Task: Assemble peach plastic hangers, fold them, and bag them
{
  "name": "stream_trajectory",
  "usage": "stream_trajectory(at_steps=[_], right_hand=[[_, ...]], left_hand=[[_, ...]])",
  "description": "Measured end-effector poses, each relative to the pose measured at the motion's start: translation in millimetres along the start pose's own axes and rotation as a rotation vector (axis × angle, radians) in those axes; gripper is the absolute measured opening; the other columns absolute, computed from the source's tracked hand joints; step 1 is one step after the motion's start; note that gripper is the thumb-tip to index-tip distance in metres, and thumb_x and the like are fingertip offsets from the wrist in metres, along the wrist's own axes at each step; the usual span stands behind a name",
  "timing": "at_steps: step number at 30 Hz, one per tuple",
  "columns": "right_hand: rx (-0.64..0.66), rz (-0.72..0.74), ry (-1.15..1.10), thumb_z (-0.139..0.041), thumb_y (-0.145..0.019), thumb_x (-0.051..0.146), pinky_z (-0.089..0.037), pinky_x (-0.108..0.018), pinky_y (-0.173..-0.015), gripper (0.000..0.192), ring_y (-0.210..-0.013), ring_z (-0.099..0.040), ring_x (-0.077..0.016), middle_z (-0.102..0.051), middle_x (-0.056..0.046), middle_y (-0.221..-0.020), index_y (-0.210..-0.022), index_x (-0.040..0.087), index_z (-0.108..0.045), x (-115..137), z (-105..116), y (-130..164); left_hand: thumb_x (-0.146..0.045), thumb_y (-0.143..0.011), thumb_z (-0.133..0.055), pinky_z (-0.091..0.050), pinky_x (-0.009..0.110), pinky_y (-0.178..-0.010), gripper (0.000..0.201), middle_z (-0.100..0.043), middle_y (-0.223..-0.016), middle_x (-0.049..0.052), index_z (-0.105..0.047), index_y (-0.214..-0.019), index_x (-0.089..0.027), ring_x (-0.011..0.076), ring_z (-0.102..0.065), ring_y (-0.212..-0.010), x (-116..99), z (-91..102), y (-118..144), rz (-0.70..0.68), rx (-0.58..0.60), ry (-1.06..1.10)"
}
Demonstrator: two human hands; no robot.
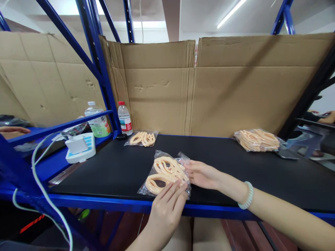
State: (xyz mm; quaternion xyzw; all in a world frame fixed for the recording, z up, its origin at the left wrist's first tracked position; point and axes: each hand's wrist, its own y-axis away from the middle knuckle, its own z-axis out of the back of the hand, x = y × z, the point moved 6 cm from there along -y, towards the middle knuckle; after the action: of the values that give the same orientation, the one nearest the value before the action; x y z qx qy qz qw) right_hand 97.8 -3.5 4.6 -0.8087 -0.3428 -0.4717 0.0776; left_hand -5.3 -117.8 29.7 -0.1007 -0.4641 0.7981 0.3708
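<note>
A clear plastic bag point(167, 170) with cream-coloured looped strips inside lies near the front edge of the black tabletop. Across its near right corner rest the fingers of my left hand point(167, 209), close together and pressing on the plastic, the thumb not clearly visible. My right hand point(201, 174), a pale coiled band on its wrist, comes in from the right. Its fingers are closed at the bag's right edge, by a loose flap of film; the fingertips are partly hidden. The bag's contents show as large rounded loops.
Similar bags lie at the back left point(142, 138) and in a pile at the right point(258, 140), with a dark flat object point(286, 154) beside the pile. A red-capped bottle point(125, 118) and a power strip point(81, 148) stand left. Cardboard point(159, 90) walls the back.
</note>
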Motion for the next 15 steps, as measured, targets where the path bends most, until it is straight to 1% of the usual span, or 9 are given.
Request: stream_trajectory(at_steps=[2, 4, 7, 10, 12, 15], right_hand=[[-0.056, 0.040, 0.006, -0.082, -0.064, 0.021, -0.047, -0.026, -0.075, 0.028, -0.075, -0.064, -0.0147, -0.070, -0.007, -0.080, -0.084, 0.009, -0.066, -4.1, 0.8, -0.5], [-0.097, 0.055, 0.009, -0.084, -0.061, 0.022, -0.048, -0.027, -0.072, 0.030, -0.071, -0.063, -0.0145, -0.069, -0.008, -0.076, -0.078, 0.007, -0.066, -6.8, 0.3, -1.0], [-0.133, 0.068, 0.025, -0.083, -0.062, 0.024, -0.048, -0.027, -0.065, 0.029, -0.066, -0.062, -0.0142, -0.069, -0.005, -0.073, -0.080, 0.010, -0.064, -5.6, -3.1, -0.4], [-0.144, 0.046, 0.033, -0.081, -0.067, 0.028, -0.047, -0.025, -0.057, 0.029, -0.062, -0.062, -0.0142, -0.068, -0.004, -0.072, -0.083, 0.013, -0.062, -2.9, -8.8, 2.7], [-0.117, 0.044, 0.020, -0.082, -0.065, 0.028, -0.047, -0.024, -0.057, 0.034, -0.064, -0.063, -0.0138, -0.069, -0.004, -0.074, -0.088, 0.013, -0.062, -2.0, -14.1, 5.2], [-0.101, 0.100, 0.032, -0.086, -0.059, 0.024, -0.049, -0.024, -0.062, 0.047, -0.069, -0.065, -0.0140, -0.070, -0.005, -0.080, -0.096, 0.012, -0.061, -2.6, -18.3, 7.7]], left_hand=[[-0.005, -0.093, -0.038, -0.055, 0.035, -0.092, 0.028, -0.072, -0.106, 0.010, -0.065, -0.094, -0.011, 0.0231, -0.066, -0.105, -0.8, -0.4, -0.6, -0.003, -0.007, -0.004], [-0.005, -0.093, -0.037, -0.055, 0.036, -0.092, 0.028, -0.072, -0.107, 0.010, -0.065, -0.095, -0.011, 0.0232, -0.066, -0.105, -1.6, -0.7, -0.8, -0.004, -0.011, -0.005], [-0.005, -0.093, -0.037, -0.053, 0.036, -0.094, 0.028, -0.071, -0.109, 0.011, -0.065, -0.096, -0.011, 0.0224, -0.065, -0.106, -2.9, -2.0, -0.3, -0.010, -0.002, -0.009], [-0.004, -0.093, -0.036, -0.052, 0.036, -0.095, 0.030, -0.070, -0.111, 0.011, -0.065, -0.097, -0.011, 0.0225, -0.065, -0.108, -3.4, -4.0, 1.3, -0.016, 0.007, -0.016], [-0.003, -0.093, -0.036, -0.052, 0.037, -0.095, 0.030, -0.070, -0.111, 0.011, -0.065, -0.098, -0.010, 0.0233, -0.064, -0.108, -3.4, -5.3, 2.6, -0.020, 0.000, -0.020], [-0.003, -0.093, -0.038, -0.052, 0.037, -0.095, 0.029, -0.069, -0.112, 0.012, -0.065, -0.100, -0.008, 0.0243, -0.063, -0.109, -4.3, -7.2, 4.0, -0.037, -0.021, -0.028]])
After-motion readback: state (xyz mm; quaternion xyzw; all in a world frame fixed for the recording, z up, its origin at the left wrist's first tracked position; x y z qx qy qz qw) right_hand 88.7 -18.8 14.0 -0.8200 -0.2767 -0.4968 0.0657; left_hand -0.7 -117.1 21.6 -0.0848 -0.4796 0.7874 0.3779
